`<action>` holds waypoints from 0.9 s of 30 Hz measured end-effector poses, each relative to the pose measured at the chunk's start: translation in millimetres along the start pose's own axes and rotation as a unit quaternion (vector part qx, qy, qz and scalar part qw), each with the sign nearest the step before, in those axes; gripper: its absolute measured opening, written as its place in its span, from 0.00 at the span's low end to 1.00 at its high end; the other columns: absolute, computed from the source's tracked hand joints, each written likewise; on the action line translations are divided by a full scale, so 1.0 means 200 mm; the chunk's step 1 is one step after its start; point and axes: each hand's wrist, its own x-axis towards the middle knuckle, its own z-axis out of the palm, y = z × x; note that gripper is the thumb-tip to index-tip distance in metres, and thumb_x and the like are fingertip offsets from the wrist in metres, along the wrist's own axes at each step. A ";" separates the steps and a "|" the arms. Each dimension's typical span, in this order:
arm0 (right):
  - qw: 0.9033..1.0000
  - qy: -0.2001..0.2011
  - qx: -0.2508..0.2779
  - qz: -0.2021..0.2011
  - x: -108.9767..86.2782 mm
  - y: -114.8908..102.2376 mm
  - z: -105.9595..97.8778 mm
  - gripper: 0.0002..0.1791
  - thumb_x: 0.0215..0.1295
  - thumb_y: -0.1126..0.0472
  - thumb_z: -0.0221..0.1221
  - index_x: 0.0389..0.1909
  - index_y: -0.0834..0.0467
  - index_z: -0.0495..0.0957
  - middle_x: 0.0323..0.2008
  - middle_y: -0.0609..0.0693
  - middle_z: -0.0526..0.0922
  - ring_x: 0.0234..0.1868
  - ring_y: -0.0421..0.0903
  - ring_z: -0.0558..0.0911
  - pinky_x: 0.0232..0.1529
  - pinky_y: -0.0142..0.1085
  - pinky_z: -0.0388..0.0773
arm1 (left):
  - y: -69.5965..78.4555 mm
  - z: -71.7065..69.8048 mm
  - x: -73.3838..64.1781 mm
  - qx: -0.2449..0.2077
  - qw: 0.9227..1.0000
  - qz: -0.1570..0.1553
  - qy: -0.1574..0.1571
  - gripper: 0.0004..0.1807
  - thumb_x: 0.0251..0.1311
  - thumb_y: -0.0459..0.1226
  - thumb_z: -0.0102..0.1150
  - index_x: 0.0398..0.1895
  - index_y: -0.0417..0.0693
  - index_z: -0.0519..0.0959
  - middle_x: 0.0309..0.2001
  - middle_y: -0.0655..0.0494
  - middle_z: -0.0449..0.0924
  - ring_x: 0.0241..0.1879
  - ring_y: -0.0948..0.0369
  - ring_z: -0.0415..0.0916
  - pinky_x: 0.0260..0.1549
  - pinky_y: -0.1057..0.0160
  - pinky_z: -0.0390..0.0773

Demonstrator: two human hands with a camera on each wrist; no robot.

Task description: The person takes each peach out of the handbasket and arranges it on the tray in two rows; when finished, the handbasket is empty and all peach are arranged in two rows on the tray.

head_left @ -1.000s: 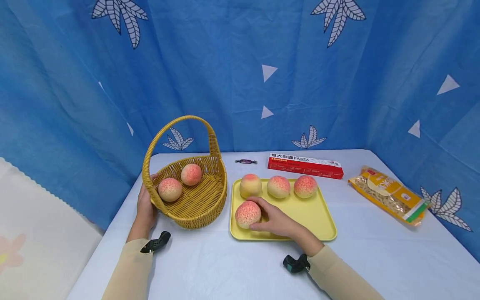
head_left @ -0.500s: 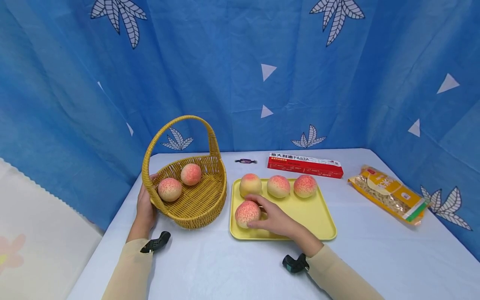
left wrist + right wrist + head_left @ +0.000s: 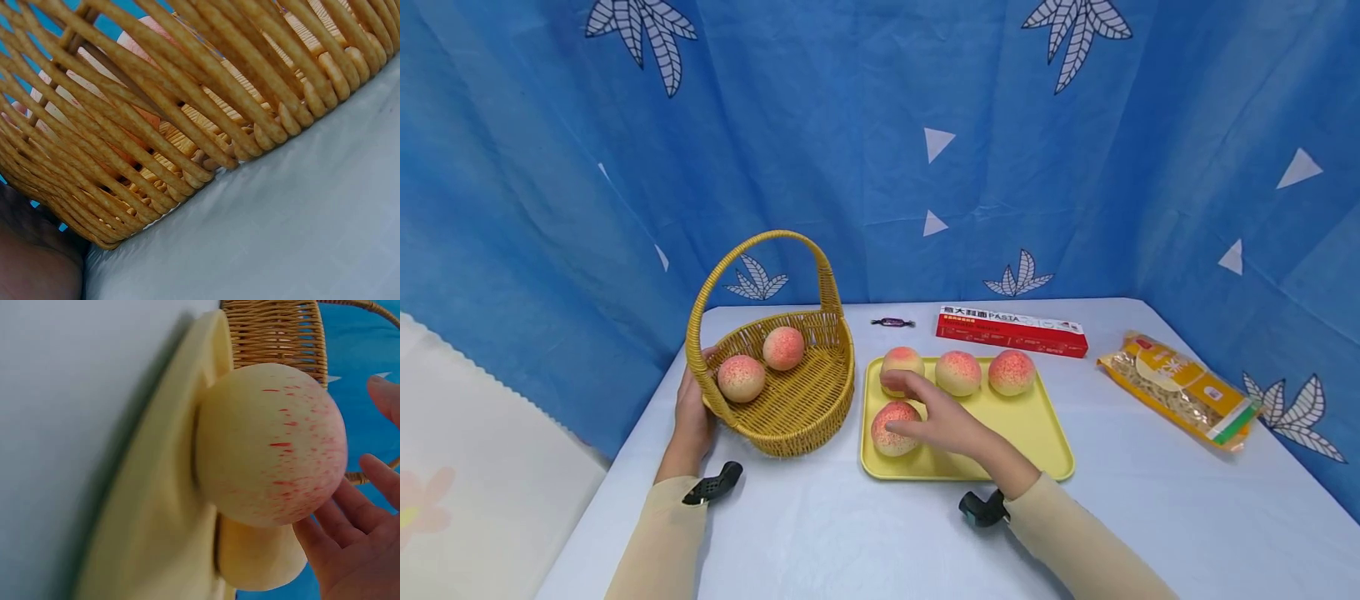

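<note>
My left hand (image 3: 692, 412) grips the left side of a wicker basket (image 3: 797, 437), its fingertips at the rim beside the handle's base. In the left wrist view the weave fills the picture, and part of the hand shows dark at the lower left. Two peaches (image 3: 741, 379) lie inside the basket. Over the front left of a yellow tray (image 3: 1007, 425), my right hand (image 3: 951, 425) spreads its fingers above a peach (image 3: 891, 435). In the right wrist view this peach (image 3: 272, 444) rests on the tray, with fingers spread close beside it.
Three more peaches (image 3: 957, 373) line the tray's back edge. Behind it lie a red pasta box (image 3: 1011, 333) and a small wrapped candy (image 3: 892, 322). A yellow bag of dry food (image 3: 1180, 387) lies at the right. A blue curtain (image 3: 865, 150) hangs behind the table.
My right hand has let go of the front peach, its fingers spreading and lifting off. That peach stays on the tray. My left hand and the basket keep their place.
</note>
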 end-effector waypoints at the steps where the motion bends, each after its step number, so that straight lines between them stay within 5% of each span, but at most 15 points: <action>1: 1.000 0.000 -0.002 -0.004 0.01 -0.01 0.00 0.38 0.62 0.50 0.68 0.71 0.48 0.65 0.69 0.46 0.72 0.71 0.49 0.70 0.72 0.51 0.64 | 0.00 0.00 0.00 0.000 1.000 0.000 0.000 0.25 0.77 0.50 0.39 0.73 0.58 0.62 0.71 0.60 0.59 0.70 0.64 0.55 0.63 0.69 0.60; 6: 1.000 0.003 -0.013 -0.029 0.08 -0.08 -0.01 0.37 0.63 0.52 0.68 0.71 0.48 0.65 0.69 0.49 0.72 0.70 0.49 0.71 0.71 0.50 0.66 | 0.00 0.00 0.00 0.002 1.000 -0.005 0.003 0.24 0.77 0.50 0.39 0.73 0.60 0.62 0.73 0.60 0.57 0.73 0.64 0.52 0.69 0.66 0.57; 13: 0.999 0.004 -0.023 -0.039 0.17 -0.17 0.02 0.36 0.66 0.55 0.65 0.72 0.51 0.63 0.69 0.49 0.71 0.70 0.48 0.70 0.72 0.48 0.66 | -0.01 0.00 0.01 0.008 1.000 -0.003 0.005 0.26 0.76 0.54 0.40 0.72 0.59 0.63 0.72 0.59 0.58 0.72 0.63 0.54 0.62 0.70 0.61; 19: 0.998 0.003 0.028 -0.050 0.24 -0.23 0.06 0.33 0.68 0.58 0.63 0.71 0.53 0.63 0.69 0.50 0.71 0.70 0.53 0.71 0.70 0.50 0.68 | 0.00 0.00 0.01 0.008 1.000 -0.012 0.005 0.27 0.76 0.55 0.40 0.73 0.62 0.62 0.75 0.59 0.56 0.74 0.63 0.52 0.69 0.65 0.58; 27: 0.997 0.007 0.068 -0.039 0.35 -0.27 0.14 0.34 0.68 0.60 0.63 0.72 0.52 0.61 0.69 0.50 0.69 0.71 0.55 0.71 0.69 0.49 0.69 | 0.00 0.00 0.01 -0.001 1.000 -0.009 0.005 0.27 0.75 0.56 0.40 0.72 0.60 0.63 0.70 0.62 0.60 0.70 0.64 0.55 0.64 0.67 0.60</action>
